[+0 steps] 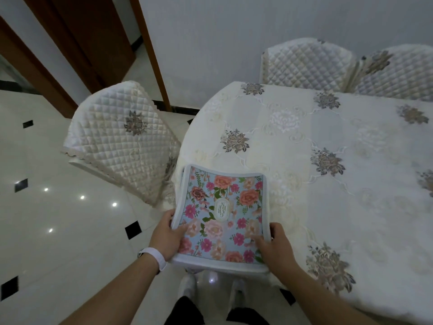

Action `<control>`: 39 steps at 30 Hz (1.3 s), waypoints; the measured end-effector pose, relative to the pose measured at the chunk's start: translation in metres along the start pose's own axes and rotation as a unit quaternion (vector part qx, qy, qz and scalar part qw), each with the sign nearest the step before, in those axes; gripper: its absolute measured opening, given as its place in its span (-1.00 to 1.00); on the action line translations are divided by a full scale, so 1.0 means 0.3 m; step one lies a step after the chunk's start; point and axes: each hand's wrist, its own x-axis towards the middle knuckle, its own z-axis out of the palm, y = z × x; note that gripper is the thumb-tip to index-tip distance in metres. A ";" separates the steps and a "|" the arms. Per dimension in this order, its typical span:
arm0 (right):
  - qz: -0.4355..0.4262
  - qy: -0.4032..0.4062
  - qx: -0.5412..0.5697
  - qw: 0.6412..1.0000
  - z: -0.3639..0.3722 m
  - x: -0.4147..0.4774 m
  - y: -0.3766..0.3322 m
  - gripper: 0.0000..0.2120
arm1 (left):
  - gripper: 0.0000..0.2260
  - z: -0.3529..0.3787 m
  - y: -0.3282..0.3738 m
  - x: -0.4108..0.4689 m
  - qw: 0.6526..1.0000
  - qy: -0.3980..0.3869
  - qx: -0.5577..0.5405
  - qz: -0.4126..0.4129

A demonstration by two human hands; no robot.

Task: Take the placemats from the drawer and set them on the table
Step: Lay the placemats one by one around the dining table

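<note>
The left hand [167, 238] is gripping the placemats [222, 214] by their nine o'clock edge; the right hand [277, 245] is pinching the three o'clock edge; the stack is reaching over the table [339, 195] rim; fetching looks done, while laying them out is not yet begun.

left hand [167, 238] pinches placemats [222, 212] edge, thumb on top; right hand [276, 245] likewise | forearms extended forward
</note>
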 end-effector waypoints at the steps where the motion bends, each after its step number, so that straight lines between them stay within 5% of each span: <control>1: 0.006 0.003 0.001 1.000 0.014 0.005 0.004 -0.70 | -0.75 -0.004 -0.006 0.022 1.000 -0.008 0.002 0.002; 9: 0.099 0.065 0.000 0.993 0.090 0.028 0.021 -0.64 | -0.82 -0.060 -0.081 0.182 0.995 -0.082 0.057 0.005; 15: 0.116 0.126 -0.056 0.984 0.148 0.018 -0.029 -0.74 | -0.58 -0.126 -0.077 0.307 0.979 -0.181 0.086 0.042; 23: 0.086 0.165 -0.065 0.980 0.173 -0.017 -0.082 -0.84 | -0.40 -0.137 -0.043 0.362 0.959 -0.184 0.194 0.092; 27: 0.083 0.208 -0.083 0.971 0.190 -0.020 -0.089 -0.90 | -0.55 -0.131 -0.038 0.368 0.971 -0.181 0.139 0.074; 39: 0.164 0.167 0.017 0.972 0.229 -0.009 -0.167 -0.93 | -0.91 -0.164 0.021 0.386 0.980 -0.154 0.102 0.075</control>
